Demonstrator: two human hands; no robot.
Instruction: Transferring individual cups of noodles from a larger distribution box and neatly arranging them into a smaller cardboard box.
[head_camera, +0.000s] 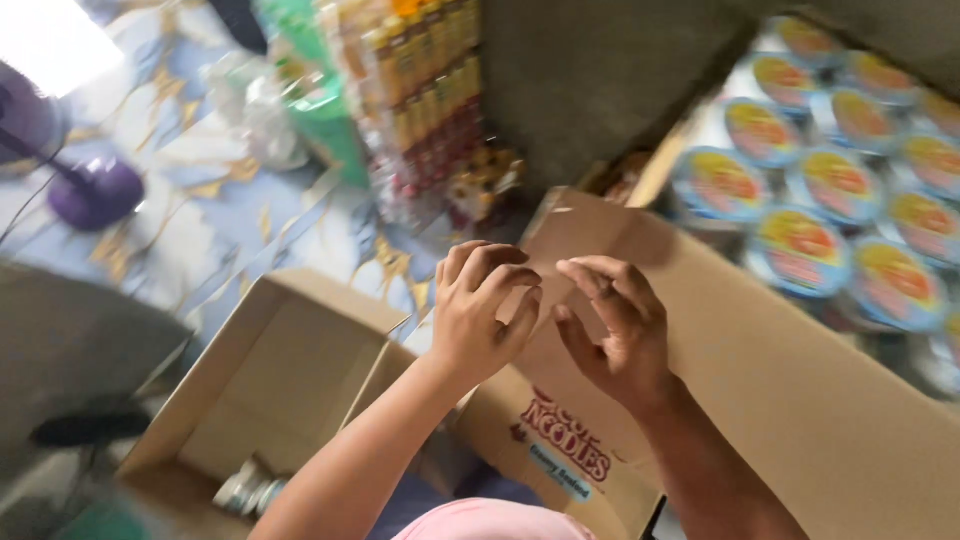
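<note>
A brown cardboard flap (590, 235) of a large carton (800, 400) is seen at the middle of the view, raised toward the camera, and every other place is given from it. The flap is worked at by two bare hands that meet on its near face. The left hand (485, 310) is curled against the flap, fingers bent and tips pressed to the card; whether anything is pinched under them cannot be told. The right hand (615, 325) is set just beside it, fingers hooked and partly spread, the tips touching the flap's surface as if an edge or strip were being picked at; nothing is clearly held. The flap seems to be kept upright by this pressure from both hands.

Below the flap, the carton's side is shown with red printed lettering. Right of and above the flap, rows of round cup-noodle lids (800, 250), yellow and red with blue rims, are packed close together. Left of and below the flap, a second open cardboard box (270, 380) is stood on a patterned floor (200, 220). Above the flap, stacked bottles (430, 90) are seen, blurred. Far left, a purple fan base (95, 190) is visible.
</note>
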